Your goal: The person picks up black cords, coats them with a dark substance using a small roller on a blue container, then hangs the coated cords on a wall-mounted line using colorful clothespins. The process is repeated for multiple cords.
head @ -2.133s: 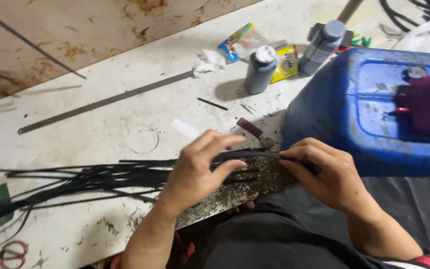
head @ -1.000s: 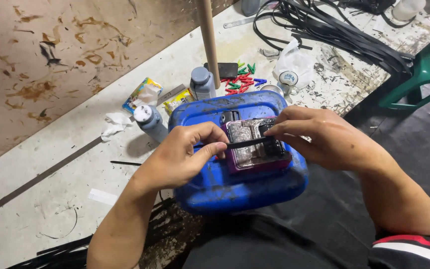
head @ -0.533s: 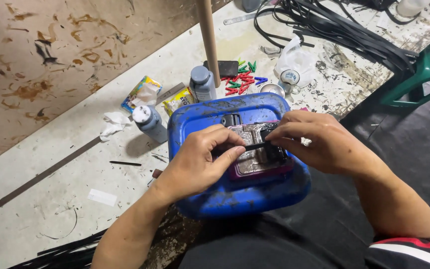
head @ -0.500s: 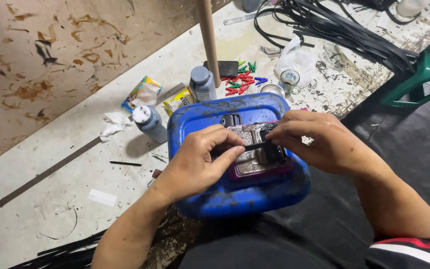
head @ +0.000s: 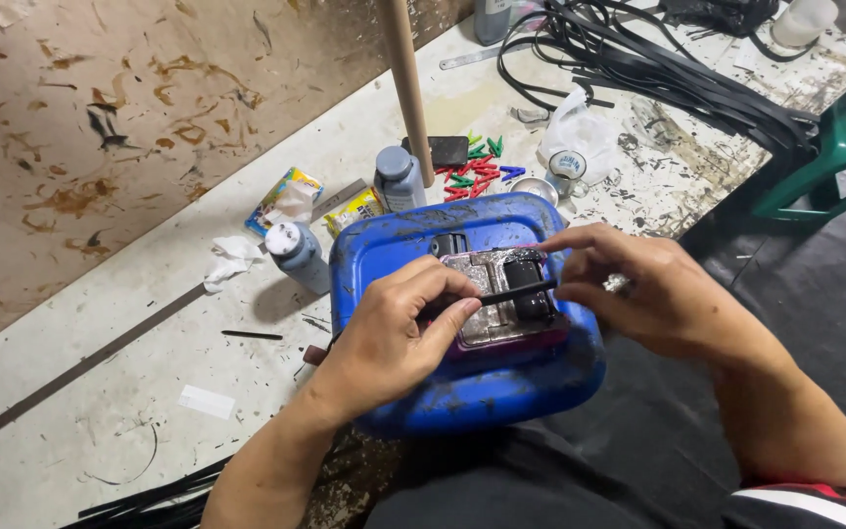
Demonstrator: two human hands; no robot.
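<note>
White paint-flecked bench [head: 100, 392] is filling the left and middle of the frame, running to the upper right. Blue plastic container [head: 472, 392] is sitting at centre frame on its edge, scuffed black. On top of it, a silver and black metal device [head: 496, 294] with a magenta base is lying at centre. Bundle of black strips [head: 658, 69] is spreading across the upper right; green plastic stool [head: 834, 147] is standing at the right edge. Left hand [head: 394, 338] is pinching one end of a thin black strip [head: 511, 292], fingers closed narrow on it. Right hand [head: 638, 289] is pinching the other end, thumb and forefinger closed on it, the strip lying across the device. Wooden pole [head: 405, 88] is rising upper centre. Two grey bottles are standing above left of the container: one [head: 296, 255] with a white cap label, one [head: 399, 178] taller. Colourful packet [head: 286, 199] and yellow packet [head: 356, 209] are lying beside them. Green and red clips [head: 472, 176] are scattered above the container.
</note>
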